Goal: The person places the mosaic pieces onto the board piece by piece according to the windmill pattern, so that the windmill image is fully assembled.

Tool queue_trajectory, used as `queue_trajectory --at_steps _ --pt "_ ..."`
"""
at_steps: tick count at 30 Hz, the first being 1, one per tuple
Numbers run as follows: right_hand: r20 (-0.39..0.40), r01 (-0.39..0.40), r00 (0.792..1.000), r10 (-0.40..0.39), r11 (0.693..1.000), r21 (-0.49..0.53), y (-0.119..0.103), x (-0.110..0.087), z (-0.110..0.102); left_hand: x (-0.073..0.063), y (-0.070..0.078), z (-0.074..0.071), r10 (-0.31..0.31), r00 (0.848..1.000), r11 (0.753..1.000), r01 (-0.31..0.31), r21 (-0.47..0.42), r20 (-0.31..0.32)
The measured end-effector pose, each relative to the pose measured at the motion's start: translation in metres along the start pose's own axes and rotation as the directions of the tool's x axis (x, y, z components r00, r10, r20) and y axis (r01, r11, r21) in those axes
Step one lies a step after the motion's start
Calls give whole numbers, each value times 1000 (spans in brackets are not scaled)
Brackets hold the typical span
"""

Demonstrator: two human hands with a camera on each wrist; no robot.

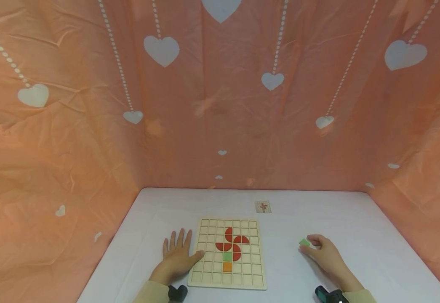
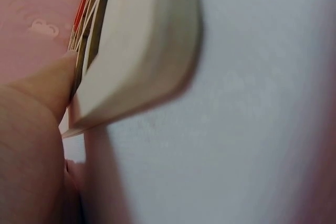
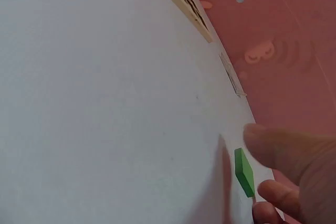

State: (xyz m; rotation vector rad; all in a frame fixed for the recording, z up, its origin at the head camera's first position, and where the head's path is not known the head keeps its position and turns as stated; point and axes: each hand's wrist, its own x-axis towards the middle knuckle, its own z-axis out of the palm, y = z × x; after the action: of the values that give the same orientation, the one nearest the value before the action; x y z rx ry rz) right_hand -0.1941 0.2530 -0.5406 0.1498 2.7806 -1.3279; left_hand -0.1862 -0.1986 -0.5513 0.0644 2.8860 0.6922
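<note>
A pale wooden grid board (image 1: 252, 269) lies flat on the white table. Several red rounded tiles (image 1: 241, 239) form a pinwheel in its cells, with a green square tile (image 1: 228, 256) and an orange square tile (image 1: 227, 267) below them. With fingers spread, my left hand (image 1: 178, 257) rests at the board's left side, its thumb over the edge; the left wrist view shows the board's corner beside that thumb. Off to the right of the board, my right hand (image 1: 326, 255) pinches a small green tile (image 3: 244, 172) between thumb and fingers, just above the tabletop.
A small card (image 1: 263, 206) printed with a grid and a red pinwheel lies beyond the board. Orange cloth (image 1: 242, 126) with pale hearts hangs around the back and sides of the white table (image 1: 288, 219). Dark wrist devices (image 1: 331, 296) sit at both cuffs.
</note>
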Motion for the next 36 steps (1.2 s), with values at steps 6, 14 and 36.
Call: queue_trajectory --at_steps 6,14,36 --pt "8 -8 1000 8 1000 -13 0 4 2 0 0 0 -2 1000 1000 3 6 -4" --pt "-32 -37 999 35 999 -36 -6 3 6 0 0 0 -7 1000 1000 7 9 -2" --pt "-60 -25 998 21 998 -60 -8 1 8 -3 6 -7 -14 999 1000 15 -20 30"
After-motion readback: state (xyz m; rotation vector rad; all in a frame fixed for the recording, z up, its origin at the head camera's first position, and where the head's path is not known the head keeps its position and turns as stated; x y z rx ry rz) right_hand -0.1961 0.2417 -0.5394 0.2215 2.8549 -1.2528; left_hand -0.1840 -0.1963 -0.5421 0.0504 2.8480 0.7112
